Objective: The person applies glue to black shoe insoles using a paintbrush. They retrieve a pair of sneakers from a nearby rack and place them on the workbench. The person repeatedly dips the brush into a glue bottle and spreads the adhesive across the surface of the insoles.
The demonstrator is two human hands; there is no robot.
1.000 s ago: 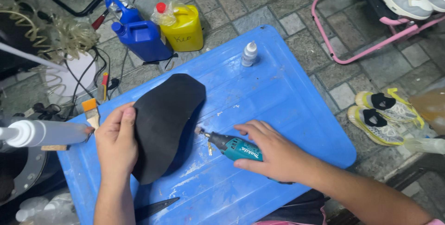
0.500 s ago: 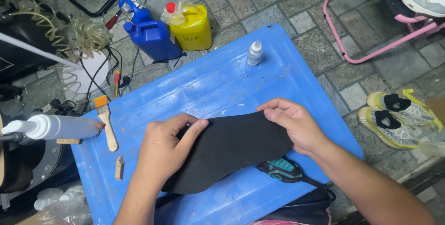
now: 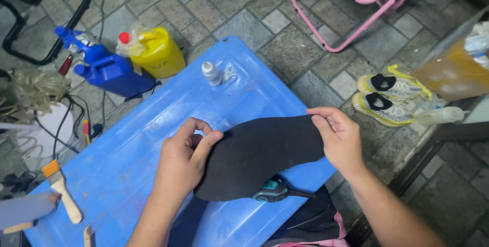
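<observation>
We are holding a black sole-shaped sheet (image 3: 260,155) between both hands, lifted just above the blue surface (image 3: 153,140). Our left hand (image 3: 183,163) is pinching the sheet's end at 9 o'clock, its grip closed on the edge with the thumb on top. Our right hand (image 3: 338,137) is gripping the opposite end at 3 o'clock, fingers curled over the rim. A teal power tool (image 3: 275,188) is lying on the surface just under the sheet's 6 o'clock edge, partly hidden by it. At 12 o'clock from the sheet, a small white bottle (image 3: 211,73) is standing upright on the surface. A yellow jug (image 3: 155,51) and a blue jug (image 3: 109,71) are sitting on the paved floor at 10 o'clock. A brush with a wooden handle (image 3: 63,193) is lying at 8 o'clock, and a pair of sneakers (image 3: 389,94) is resting on the floor at 2 o'clock.
</observation>
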